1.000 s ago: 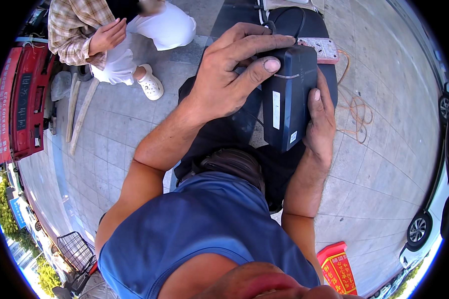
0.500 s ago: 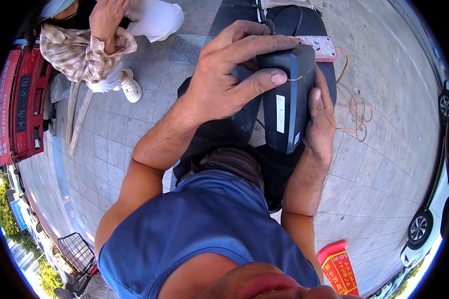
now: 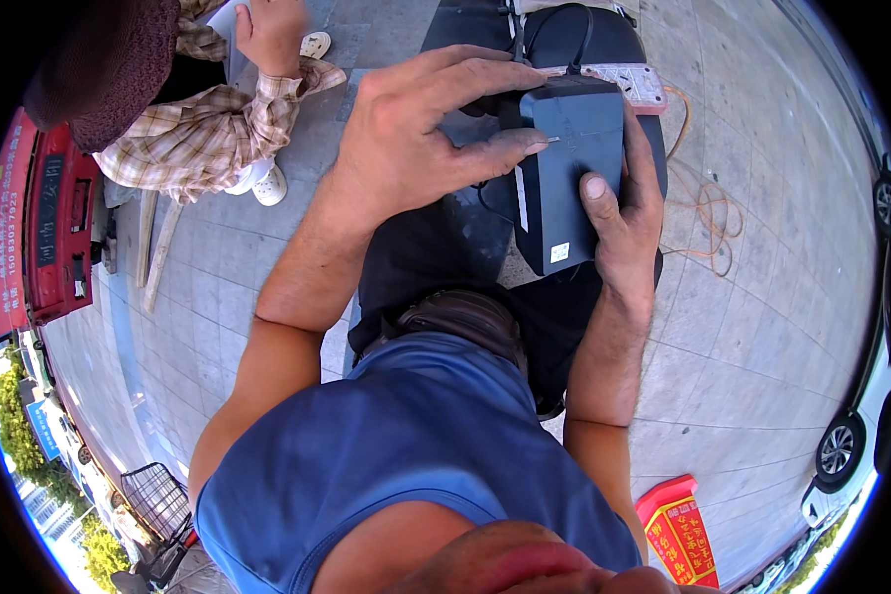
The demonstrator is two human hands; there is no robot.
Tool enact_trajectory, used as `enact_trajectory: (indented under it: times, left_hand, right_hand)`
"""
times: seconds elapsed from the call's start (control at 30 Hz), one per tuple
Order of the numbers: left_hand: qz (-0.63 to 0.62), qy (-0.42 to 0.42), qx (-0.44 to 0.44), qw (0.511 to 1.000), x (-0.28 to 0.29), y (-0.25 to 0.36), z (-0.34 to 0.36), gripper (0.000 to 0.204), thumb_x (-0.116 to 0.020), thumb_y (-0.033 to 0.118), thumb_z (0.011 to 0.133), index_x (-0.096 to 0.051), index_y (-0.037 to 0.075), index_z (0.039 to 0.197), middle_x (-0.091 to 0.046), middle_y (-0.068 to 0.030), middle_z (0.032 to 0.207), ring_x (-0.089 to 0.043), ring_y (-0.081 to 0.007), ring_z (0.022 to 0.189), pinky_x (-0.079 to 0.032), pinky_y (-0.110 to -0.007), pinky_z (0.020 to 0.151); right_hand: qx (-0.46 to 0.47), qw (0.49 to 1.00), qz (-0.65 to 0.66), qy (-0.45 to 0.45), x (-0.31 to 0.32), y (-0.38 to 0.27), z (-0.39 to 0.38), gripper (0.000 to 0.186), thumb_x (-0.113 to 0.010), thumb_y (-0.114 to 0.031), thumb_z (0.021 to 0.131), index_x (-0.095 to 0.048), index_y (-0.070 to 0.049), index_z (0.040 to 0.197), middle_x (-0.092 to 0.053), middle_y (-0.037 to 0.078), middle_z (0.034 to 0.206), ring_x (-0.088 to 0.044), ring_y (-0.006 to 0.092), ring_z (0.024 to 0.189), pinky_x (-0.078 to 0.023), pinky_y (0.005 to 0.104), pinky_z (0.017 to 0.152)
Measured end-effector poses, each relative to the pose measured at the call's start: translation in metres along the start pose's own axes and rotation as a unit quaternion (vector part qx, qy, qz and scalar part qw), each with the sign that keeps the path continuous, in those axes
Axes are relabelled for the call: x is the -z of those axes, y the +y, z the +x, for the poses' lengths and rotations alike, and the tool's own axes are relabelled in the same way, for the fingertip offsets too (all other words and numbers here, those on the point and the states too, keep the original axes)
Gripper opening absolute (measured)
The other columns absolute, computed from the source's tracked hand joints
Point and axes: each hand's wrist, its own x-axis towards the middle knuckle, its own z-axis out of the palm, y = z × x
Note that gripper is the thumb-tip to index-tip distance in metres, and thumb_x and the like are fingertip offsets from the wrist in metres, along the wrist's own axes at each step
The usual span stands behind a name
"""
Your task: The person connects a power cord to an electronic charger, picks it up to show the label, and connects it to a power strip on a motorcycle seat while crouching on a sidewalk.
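My right hand (image 3: 619, 238) grips the black plastic box (image 3: 569, 173) from the right, thumb on the upper face, fingers along its far side. My left hand (image 3: 406, 134) is curled at the box's upper left, fingertips over the top edge, thumb tip beside a thin metal piece (image 3: 553, 140); whether it pinches that piece is unclear. Black cables (image 3: 586, 40) run beside the box. Behind it a pinkish power strip (image 3: 646, 83) lies on a black seat-like surface (image 3: 554, 30).
At upper left, another person (image 3: 183, 139) in a plaid shirt crouches near wooden strips (image 3: 160, 252) and a red vehicle (image 3: 49, 228). An orange cord (image 3: 708, 223) lies coiled on the right pavement. A red printed banner (image 3: 678, 525) is at lower right; cars (image 3: 841, 445) line the right edge.
The box has tilted, showing more upper face, and sits slightly higher. My left hand has moved left; my right thumb has shifted onto the face. The other person has leaned toward me, raising a hand.
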Motion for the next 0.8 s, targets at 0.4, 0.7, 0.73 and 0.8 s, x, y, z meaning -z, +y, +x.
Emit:
enact_trajectory:
  times: [0.4, 0.7, 0.73, 0.8]
  left_hand:
    - [-0.048, -0.033, 0.041, 0.997, -0.011, 0.003, -0.004, 0.035, -0.081, 0.019, 0.088, -0.076, 0.004, 0.118, -0.077, -0.0140, 0.107, -0.076, -0.0255, 0.094, -0.059, -0.034, 0.080]
    - [0.068, -0.116, 0.003, 0.991, -0.045, 0.077, -0.011, 0.050, -0.085, 0.010, 0.074, -0.075, 0.008, 0.123, -0.076, -0.0122, 0.105, -0.075, -0.0255, 0.089, -0.060, -0.033, 0.076]
    - [0.080, -0.114, -0.003, 0.990, -0.049, 0.082, -0.011, 0.052, -0.085, 0.009, 0.071, -0.075, 0.009, 0.123, -0.076, -0.0115, 0.104, -0.075, -0.0249, 0.087, -0.060, -0.033, 0.074]
    - [0.094, -0.104, -0.018, 0.990, -0.056, 0.091, -0.011, 0.055, -0.085, 0.008, 0.068, -0.075, 0.009, 0.121, -0.076, -0.0103, 0.101, -0.075, -0.0239, 0.083, -0.060, -0.032, 0.071]
  right_hand:
    - [-0.044, 0.998, 0.036, -0.005, 0.016, 0.006, -0.003, 0.077, -0.074, -0.031, 0.094, -0.041, -0.001, 0.157, -0.055, 0.020, 0.147, -0.058, 0.0266, 0.127, -0.048, 0.0383, 0.106]
    - [-0.066, 0.995, 0.051, -0.051, 0.095, -0.001, -0.048, 0.073, -0.073, -0.031, 0.095, -0.043, -0.004, 0.156, -0.061, 0.019, 0.139, -0.061, 0.0239, 0.120, -0.049, 0.0365, 0.102]
    - [-0.072, 0.995, 0.058, -0.049, 0.099, -0.002, -0.052, 0.073, -0.073, -0.031, 0.095, -0.044, -0.004, 0.156, -0.061, 0.019, 0.139, -0.061, 0.0243, 0.121, -0.049, 0.0369, 0.103]
    - [-0.054, 0.997, 0.041, -0.043, 0.105, -0.004, -0.060, 0.073, -0.073, -0.030, 0.095, -0.043, -0.003, 0.156, -0.059, 0.019, 0.141, -0.059, 0.0259, 0.125, -0.048, 0.0379, 0.105]
